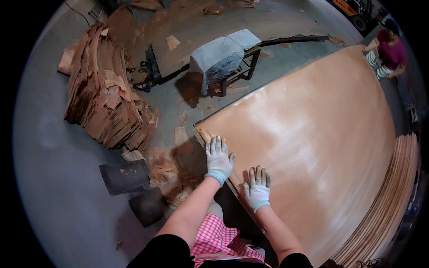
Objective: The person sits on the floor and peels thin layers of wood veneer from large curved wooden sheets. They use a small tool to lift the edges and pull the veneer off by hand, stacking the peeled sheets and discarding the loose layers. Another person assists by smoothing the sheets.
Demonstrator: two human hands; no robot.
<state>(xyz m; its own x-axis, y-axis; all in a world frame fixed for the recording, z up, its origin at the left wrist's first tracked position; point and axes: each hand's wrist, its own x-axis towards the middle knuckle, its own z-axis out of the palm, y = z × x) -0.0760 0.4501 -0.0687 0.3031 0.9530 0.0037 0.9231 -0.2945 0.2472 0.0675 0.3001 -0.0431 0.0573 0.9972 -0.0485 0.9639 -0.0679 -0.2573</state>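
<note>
Slippage is what worries me most, watching from a distance. Through the head view, the gloved left hand (219, 161) lies palm down, fingers straight and a little parted, on the broad wooden sheet (321, 134) just beside its left corner. The right hand (258, 190) is just as open, thumb out, flat on the sheet just inside the near edge. I see neither one gripping anything. A co-worker (389, 56) stands at the far corner, one arm reaching to it; were our pushes mistimed, the sheet could skew under these flat palms.

The frayed strip (204, 135) at the left corner might snag a finger or splinter. Leaning hard so near the edge could tip the sheet, though I cannot tell what supports it there. Swung rightward, it might catch the stacked layers (380, 205) along the right edge. Loose scraps (165, 169) on the floor (58, 178), off the left corner, could slide underfoot.
</note>
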